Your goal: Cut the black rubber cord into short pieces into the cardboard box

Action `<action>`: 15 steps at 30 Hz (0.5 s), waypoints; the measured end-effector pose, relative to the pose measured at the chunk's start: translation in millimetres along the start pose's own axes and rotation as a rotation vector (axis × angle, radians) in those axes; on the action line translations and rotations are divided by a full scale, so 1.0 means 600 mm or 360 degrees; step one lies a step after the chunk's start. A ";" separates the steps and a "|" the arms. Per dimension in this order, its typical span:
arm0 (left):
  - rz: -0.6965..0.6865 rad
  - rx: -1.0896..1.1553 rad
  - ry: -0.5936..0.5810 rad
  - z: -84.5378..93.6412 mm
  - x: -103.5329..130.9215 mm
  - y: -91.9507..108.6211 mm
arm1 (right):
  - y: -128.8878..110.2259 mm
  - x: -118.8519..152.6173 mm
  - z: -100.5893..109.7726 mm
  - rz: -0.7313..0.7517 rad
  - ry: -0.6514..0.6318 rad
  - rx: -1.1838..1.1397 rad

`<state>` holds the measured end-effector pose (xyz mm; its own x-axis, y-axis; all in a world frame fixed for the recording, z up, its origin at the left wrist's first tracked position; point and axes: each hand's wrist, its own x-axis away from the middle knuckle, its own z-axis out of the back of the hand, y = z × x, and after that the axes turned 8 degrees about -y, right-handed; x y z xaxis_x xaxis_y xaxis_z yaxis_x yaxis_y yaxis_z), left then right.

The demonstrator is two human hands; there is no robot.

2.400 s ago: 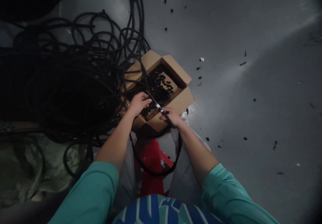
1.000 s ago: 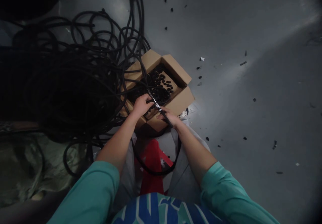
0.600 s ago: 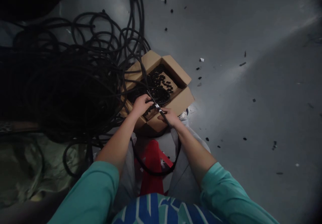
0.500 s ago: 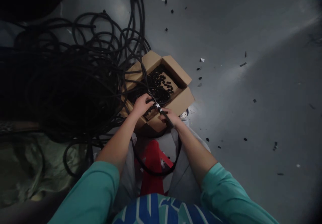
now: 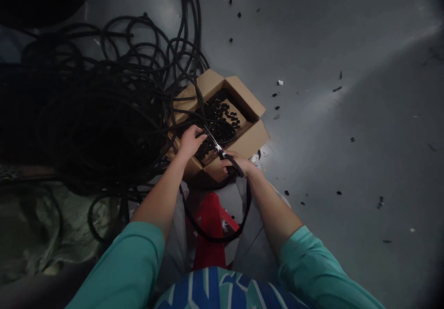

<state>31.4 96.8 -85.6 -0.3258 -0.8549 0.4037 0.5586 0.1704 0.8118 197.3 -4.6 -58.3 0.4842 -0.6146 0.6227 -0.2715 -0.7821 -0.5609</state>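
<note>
My right hand (image 5: 237,163) is closed around the black handles of a pair of scissors (image 5: 222,152). The scissors' blades point up and left over an open cardboard box (image 5: 255,138), spread slightly apart. My left hand (image 5: 190,141) is closed, thumb against fingers, on a black cable (image 5: 201,135) close to the blades. How the cable runs under the hand is hidden. Short black cut pieces (image 5: 222,110) lie inside the box, below both hands. A loop of black cable (image 5: 218,240) hangs between my knees.
A large tangle of black cable (image 5: 138,64) spreads left of the box, with strands crossing its left flaps. Small black scraps (image 5: 277,108) dot the grey floor (image 5: 329,151). Something red (image 5: 210,235) is between my legs. Greenish crumpled material (image 5: 79,235) lies at lower left.
My left hand has shifted slightly left, away from the scissors. The scissors have opened a little, and their handles now show spread in my right hand.
</note>
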 end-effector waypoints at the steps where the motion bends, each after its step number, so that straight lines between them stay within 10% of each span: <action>1: 0.0009 0.0040 -0.0010 -0.001 0.000 -0.001 | 0.000 0.000 -0.001 0.0008 0.0025 0.0043; 15: 0.0105 0.0402 -0.0069 0.004 0.001 0.011 | 0.000 -0.003 -0.007 0.0069 0.0282 0.0371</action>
<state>33.2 98.3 -79.0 -0.3304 -0.8170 0.4727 0.3732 0.3469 0.8604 193.1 -4.0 -57.4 0.3178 -0.6711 0.6698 -0.0800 -0.7228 -0.6864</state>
